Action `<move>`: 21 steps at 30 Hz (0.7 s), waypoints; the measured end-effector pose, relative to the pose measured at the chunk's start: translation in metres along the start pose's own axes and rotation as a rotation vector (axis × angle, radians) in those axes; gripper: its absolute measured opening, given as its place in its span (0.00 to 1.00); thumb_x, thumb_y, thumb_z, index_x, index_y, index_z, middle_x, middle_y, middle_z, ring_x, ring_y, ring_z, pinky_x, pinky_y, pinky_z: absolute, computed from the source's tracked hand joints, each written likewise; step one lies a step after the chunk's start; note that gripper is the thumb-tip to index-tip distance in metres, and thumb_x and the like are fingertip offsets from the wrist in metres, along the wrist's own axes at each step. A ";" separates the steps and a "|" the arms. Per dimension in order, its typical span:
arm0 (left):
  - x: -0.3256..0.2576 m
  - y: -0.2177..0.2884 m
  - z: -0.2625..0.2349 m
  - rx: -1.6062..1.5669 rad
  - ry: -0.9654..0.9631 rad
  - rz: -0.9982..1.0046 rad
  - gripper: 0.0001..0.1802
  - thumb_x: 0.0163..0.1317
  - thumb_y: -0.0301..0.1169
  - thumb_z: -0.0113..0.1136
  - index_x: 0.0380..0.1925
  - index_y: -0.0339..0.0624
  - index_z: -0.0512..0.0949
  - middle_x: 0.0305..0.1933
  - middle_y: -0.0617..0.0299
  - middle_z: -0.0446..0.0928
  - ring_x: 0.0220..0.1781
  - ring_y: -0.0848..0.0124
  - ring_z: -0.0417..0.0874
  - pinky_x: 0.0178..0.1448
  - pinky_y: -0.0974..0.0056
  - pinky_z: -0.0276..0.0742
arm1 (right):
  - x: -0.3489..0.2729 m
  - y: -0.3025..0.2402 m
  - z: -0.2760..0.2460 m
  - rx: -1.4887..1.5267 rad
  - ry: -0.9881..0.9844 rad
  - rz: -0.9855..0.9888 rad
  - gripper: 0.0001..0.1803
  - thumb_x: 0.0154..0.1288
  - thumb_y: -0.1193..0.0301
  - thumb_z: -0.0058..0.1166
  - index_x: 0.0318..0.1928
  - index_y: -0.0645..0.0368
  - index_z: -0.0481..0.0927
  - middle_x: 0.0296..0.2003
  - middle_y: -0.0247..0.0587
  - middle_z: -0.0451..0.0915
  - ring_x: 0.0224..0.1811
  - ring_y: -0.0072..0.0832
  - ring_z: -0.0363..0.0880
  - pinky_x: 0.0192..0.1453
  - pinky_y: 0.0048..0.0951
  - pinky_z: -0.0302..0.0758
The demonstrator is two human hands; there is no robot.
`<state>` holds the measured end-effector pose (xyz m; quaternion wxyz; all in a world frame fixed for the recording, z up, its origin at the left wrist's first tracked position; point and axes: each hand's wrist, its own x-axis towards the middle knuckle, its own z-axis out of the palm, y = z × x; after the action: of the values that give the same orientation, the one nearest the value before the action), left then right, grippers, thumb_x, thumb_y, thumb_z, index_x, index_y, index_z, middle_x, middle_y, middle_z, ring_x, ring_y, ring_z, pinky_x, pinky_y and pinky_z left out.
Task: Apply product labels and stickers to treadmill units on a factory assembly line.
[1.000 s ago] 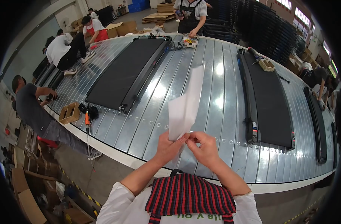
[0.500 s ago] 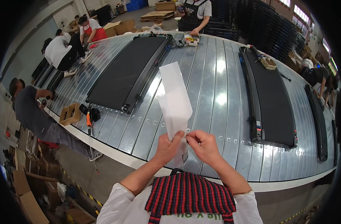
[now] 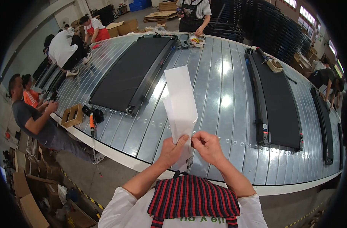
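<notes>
1. Left hand (image 3: 172,150) and right hand (image 3: 206,146) both in closed grip on bottom of white bag (image 3: 180,107), held upright over near edge of table (image 3: 219,95).
2. Behind: black mat (image 3: 131,74), second mat (image 3: 274,100).
3. Far left: wooden box (image 3: 72,115).

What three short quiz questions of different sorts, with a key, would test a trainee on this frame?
1. True or false: both hands pinch the lower end of the white plastic bag.
2. Multiple choice: the dark flat panel nearest the bag lies to the person's A) left, B) right, C) behind.
3. Fill in: the small open wooden box sits near the conveyor's ____ edge, beside an orange-handled tool.

Key
1. True: left hand and right hand both grip it near the bottom.
2. A.
3. Left, on the metal slat conveyor.
</notes>
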<state>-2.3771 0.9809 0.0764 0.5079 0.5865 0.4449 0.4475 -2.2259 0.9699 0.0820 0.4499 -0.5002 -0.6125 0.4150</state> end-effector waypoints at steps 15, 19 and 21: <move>0.004 -0.004 -0.015 0.040 0.071 0.023 0.20 0.61 0.42 0.48 0.33 0.31 0.74 0.24 0.60 0.75 0.28 0.78 0.71 0.33 0.69 0.69 | 0.000 0.000 0.016 0.058 0.032 0.019 0.04 0.58 0.76 0.49 0.31 0.65 0.73 0.23 0.33 0.75 0.25 0.16 0.72 0.31 0.18 0.72; 0.023 -0.012 -0.033 0.075 0.168 0.020 0.19 0.60 0.40 0.50 0.35 0.31 0.74 0.26 0.61 0.76 0.29 0.78 0.71 0.34 0.70 0.70 | 0.000 0.005 0.006 0.480 0.118 0.148 0.04 0.59 0.76 0.46 0.30 0.64 0.72 0.23 0.34 0.75 0.24 0.18 0.74 0.30 0.21 0.73; 0.034 -0.024 -0.048 0.150 0.207 0.023 0.19 0.59 0.40 0.50 0.35 0.31 0.75 0.26 0.61 0.76 0.28 0.78 0.72 0.34 0.69 0.70 | -0.004 0.006 -0.009 0.593 0.263 0.159 0.03 0.59 0.77 0.44 0.29 0.63 0.71 0.24 0.35 0.74 0.24 0.20 0.74 0.30 0.21 0.73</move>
<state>-2.4188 1.0258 0.0595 0.4085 0.5786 0.5204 0.4769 -2.2152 0.9671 0.0776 0.6174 -0.4430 -0.3605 0.5409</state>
